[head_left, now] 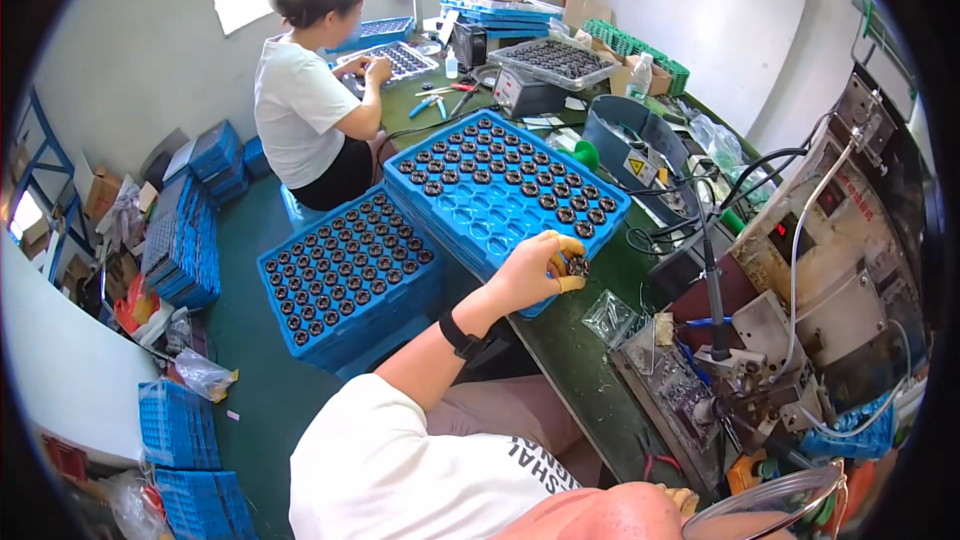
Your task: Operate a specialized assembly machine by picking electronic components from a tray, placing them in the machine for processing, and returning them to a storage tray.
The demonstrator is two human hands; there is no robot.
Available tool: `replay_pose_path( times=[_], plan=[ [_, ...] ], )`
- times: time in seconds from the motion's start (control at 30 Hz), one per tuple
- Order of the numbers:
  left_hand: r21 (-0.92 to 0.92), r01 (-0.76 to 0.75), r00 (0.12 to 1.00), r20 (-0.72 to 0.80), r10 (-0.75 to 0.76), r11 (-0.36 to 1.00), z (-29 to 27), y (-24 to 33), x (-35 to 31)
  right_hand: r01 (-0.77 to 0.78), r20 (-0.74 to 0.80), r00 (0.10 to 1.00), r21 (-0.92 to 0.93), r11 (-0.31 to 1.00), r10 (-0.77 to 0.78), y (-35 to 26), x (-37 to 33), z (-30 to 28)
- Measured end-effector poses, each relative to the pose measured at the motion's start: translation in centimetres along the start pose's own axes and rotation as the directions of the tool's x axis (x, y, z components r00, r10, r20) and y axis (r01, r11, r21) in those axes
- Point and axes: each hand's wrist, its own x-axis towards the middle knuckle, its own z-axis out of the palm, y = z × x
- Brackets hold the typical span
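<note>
My left hand [535, 272], with yellow finger covers on its fingertips, pinches a small round black part [577, 265] that looks like a ring-shaped coil. It is over the near right corner of a blue plastic tray [510, 260]. Rows of similar black parts fill the tray's far and right-hand pockets, while bare blue pockets show at its near left. Of my right hand [682, 498], only some yellow-covered fingertips show at the lower edge, beside the machine; glasses and skin in front hide the rest, so its grip is unclear.
Lower left of the tray stands a stack of blue trays [345, 315] topped with black parts. A metal machine [760, 340] with cables rises at right, a clear plastic bag [610, 318] beside it. Across the bench [570, 365], a co-worker [310, 100] handles parts at another tray.
</note>
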Motion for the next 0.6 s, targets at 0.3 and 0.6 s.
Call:
replay_pose_path(
  times=[0.3,0.6],
  plan=[
    [0.008,-0.007,1.000,0.006,0.007,1.000,-0.7,0.0,-0.8,0.130,-0.470,0.883,0.238,0.963,-0.003,1.3,-0.7,2.1],
    [0.112,-0.017,1.000,-0.015,0.019,0.994,0.1,1.4,0.5,0.053,-0.219,0.973,-0.116,0.992,-0.078,1.0,-0.6,-0.6]
  ],
)
